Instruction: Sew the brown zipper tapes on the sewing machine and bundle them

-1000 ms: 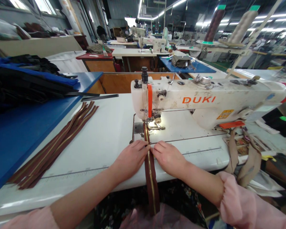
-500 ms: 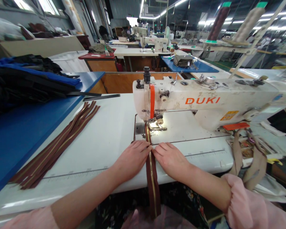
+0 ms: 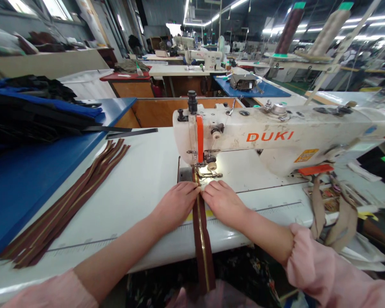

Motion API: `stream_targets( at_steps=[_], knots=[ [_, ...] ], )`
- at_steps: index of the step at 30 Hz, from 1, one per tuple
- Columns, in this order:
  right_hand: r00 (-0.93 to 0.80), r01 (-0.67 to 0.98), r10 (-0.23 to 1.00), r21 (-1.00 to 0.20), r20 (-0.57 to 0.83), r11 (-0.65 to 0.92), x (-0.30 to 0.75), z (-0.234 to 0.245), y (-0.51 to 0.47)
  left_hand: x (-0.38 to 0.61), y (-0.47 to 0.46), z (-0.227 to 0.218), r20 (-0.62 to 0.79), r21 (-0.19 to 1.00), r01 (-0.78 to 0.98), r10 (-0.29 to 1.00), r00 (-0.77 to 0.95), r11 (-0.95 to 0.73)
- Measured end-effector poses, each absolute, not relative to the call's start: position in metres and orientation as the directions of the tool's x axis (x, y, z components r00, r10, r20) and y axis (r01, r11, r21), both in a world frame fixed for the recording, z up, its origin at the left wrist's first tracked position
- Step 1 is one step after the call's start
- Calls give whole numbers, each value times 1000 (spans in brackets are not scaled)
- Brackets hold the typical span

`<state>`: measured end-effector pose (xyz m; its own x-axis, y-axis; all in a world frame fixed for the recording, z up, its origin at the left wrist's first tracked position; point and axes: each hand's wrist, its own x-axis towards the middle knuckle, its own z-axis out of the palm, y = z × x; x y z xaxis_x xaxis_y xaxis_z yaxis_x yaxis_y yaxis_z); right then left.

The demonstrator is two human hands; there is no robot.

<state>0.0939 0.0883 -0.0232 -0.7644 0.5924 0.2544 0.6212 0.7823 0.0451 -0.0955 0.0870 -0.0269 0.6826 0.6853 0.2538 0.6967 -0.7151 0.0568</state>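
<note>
A brown zipper tape (image 3: 202, 241) with gold teeth runs from under the presser foot of the white sewing machine (image 3: 231, 137) toward me, its near end hanging over the table's front edge. My left hand (image 3: 177, 201) pinches its left edge just in front of the needle area. On the opposite edge, my right hand (image 3: 223, 200) grips it with fingers closed, the two sets of fingertips nearly meeting. Several more brown zipper tapes (image 3: 73, 201) lie in a loose bundle on the white table at left.
Dark and blue fabric pieces (image 3: 35, 111) are heaped on a blue table (image 3: 28, 188) at left. Black strips (image 3: 131, 133) lie behind the zipper bundle. Beige straps (image 3: 343, 218) hang near a small parts tray (image 3: 327, 201) at right. Thread cones (image 3: 290, 30) stand above.
Both hands have moved forward toward the needle with the zipper tape, still gripping it. The view has shifted slightly.
</note>
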Motion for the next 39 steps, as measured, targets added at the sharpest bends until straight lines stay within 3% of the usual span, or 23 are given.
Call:
stream_targets(
  at_steps=[18, 34, 39],
  knots=[
    [-630, 742, 710, -26, 315, 670, 80, -30, 113, -99, 100, -35, 441, 7, 711, 640, 629, -703],
    [-559, 771, 758, -126, 337, 625, 84, -33, 111, -96, 102, -33, 364, 114, 744, 725, 586, -658],
    [-568, 738, 746, -184, 348, 649, 87, -32, 101, -107, 66, -27, 322, 163, 774, 775, 544, -612]
  ],
)
